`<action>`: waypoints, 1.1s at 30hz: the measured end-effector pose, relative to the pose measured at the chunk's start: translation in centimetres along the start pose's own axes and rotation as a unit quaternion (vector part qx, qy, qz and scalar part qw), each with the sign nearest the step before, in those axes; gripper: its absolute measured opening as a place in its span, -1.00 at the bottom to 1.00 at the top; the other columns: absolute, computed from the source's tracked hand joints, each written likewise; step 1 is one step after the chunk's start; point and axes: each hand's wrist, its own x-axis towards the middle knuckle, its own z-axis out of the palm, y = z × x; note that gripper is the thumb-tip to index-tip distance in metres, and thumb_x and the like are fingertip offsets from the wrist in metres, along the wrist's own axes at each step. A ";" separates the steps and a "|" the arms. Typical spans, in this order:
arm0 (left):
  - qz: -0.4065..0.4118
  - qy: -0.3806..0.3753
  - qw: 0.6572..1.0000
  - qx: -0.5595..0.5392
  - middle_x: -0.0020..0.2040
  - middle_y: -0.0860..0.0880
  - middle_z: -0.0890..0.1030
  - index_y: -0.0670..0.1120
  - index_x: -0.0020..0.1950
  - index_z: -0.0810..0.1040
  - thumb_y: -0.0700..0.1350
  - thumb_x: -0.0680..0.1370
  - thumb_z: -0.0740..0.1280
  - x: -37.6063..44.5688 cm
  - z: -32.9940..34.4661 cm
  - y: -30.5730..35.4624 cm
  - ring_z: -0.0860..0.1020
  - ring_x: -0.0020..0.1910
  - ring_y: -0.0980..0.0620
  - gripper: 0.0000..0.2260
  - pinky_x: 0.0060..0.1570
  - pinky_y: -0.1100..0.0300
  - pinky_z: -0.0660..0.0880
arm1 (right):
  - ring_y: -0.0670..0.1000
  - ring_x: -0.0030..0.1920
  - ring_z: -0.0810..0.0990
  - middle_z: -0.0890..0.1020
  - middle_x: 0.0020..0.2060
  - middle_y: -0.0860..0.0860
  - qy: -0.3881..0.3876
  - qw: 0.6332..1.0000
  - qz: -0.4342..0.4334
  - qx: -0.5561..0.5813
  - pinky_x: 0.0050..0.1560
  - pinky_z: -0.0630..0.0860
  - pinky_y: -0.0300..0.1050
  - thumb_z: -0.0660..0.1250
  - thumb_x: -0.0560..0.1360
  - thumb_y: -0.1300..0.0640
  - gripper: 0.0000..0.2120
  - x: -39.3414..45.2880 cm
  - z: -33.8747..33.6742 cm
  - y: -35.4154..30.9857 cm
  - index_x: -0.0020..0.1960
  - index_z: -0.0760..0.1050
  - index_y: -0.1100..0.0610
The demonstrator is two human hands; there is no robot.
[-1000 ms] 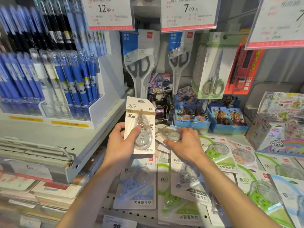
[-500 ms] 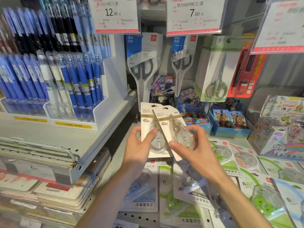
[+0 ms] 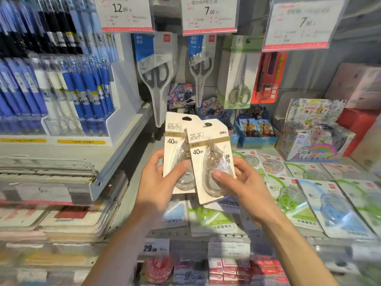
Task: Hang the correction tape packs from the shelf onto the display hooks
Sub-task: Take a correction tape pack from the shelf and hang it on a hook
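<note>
Two hands | left hand (image 3: 162,182) grips rear pack (image 3: 175,141) | right hand (image 3: 245,188) grips front pack (image 3: 208,153)

Both beige correction tape packs, the left pack (image 3: 175,139) and the right pack (image 3: 208,145), read "40m"; the right adds "deli". Price tags overhead read "12.00" (image 3: 123,13) and "7.00" (image 3: 209,14). A shelf-edge tag (image 3: 154,247) reads "29.00"

A single wide-angle camera, worn on the person's head, is looking forward and slightly down at a store shelf (image 3: 132,141) from close range. Both forearms are reaching up into view from the bottom edge, and straight lines are bending near the edges.
</note>
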 end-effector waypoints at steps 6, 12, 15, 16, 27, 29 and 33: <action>0.005 -0.037 0.998 -0.057 0.03 0.02 0.77 0.00 0.18 0.56 -0.13 0.47 0.47 -4.4 0.5 0.4 0.75 -0.01 0.04 -0.70 -0.13 0.29 0.64 | 0.00 0.00 0.77 0.79 0.03 0.05 0.094 0.994 -0.004 0.061 -0.11 0.63 -0.28 0.61 0.34 0.09 -0.47 -6.5 -2.4 0.1 0.26 0.53 0.14; 0.010 -0.062 0.995 -0.072 0.04 -0.04 0.77 -0.04 0.17 0.57 -0.18 0.47 0.45 -6.9 4.0 0.6 0.74 0.02 -0.02 -0.71 -0.10 0.23 0.65 | -0.07 -0.10 0.77 0.79 0.00 0.01 0.164 0.983 -0.025 0.074 -0.24 0.60 -0.30 0.60 0.35 0.06 -0.63 -11.1 -7.4 0.0 0.12 0.62 -0.07; 0.021 -0.057 0.996 -0.065 0.04 -0.03 0.77 -0.04 0.19 0.57 -0.11 0.41 0.46 -7.9 7.0 0.9 0.74 0.01 0.00 -0.65 -0.11 0.25 0.64 | -0.08 -0.11 0.77 0.79 -0.02 0.02 0.176 0.980 -0.042 0.077 -0.25 0.59 -0.31 0.59 0.34 0.06 -0.66 -12.3 -10.8 -0.3 0.09 0.63 -0.06; 0.026 -0.054 0.997 -0.057 0.04 -0.02 0.77 -0.02 0.20 0.58 -0.09 0.41 0.47 -8.2 8.3 0.8 0.75 0.00 0.02 -0.64 -0.13 0.27 0.63 | -0.08 -0.12 0.77 0.79 -0.02 0.03 0.174 0.981 -0.047 0.079 -0.25 0.59 -0.32 0.59 0.34 0.06 -0.67 -12.6 -12.2 -0.4 0.08 0.63 -0.07; 0.089 0.008 0.996 0.029 -0.17 0.11 0.75 0.25 -0.09 0.66 -0.01 0.39 0.55 -11.4 29.0 -1.3 0.67 -0.24 0.21 -0.81 -0.27 0.18 0.55 | -0.07 0.00 0.76 0.79 -0.02 -0.09 0.120 0.986 -0.111 -0.018 -0.06 0.63 -0.28 0.60 0.30 -0.12 -0.72 -15.0 -33.9 -4.3 -0.04 0.62 -0.28; 0.100 0.011 0.994 0.042 -0.17 0.12 0.75 0.20 -0.07 0.65 0.01 0.40 0.50 -11.6 32.4 -1.2 0.68 -0.24 0.20 -0.85 -0.32 0.22 0.57 | -0.07 -0.02 0.76 0.79 -0.04 -0.10 0.115 0.986 -0.114 -0.028 -0.07 0.63 -0.28 0.61 0.34 -0.07 -0.73 -14.9 -37.4 -5.1 -0.03 0.62 -0.22; 0.123 0.019 0.990 0.062 -0.14 0.13 0.75 0.04 0.03 0.62 -0.03 0.41 0.49 -10.9 37.6 -0.3 0.68 -0.22 0.21 -0.79 -0.32 0.29 0.58 | -0.07 -0.05 0.77 0.79 -0.04 -0.08 0.088 0.989 -0.116 -0.032 -0.16 0.62 -0.31 0.55 0.33 -0.08 -0.76 -14.1 -42.4 -6.8 -0.03 0.62 -0.25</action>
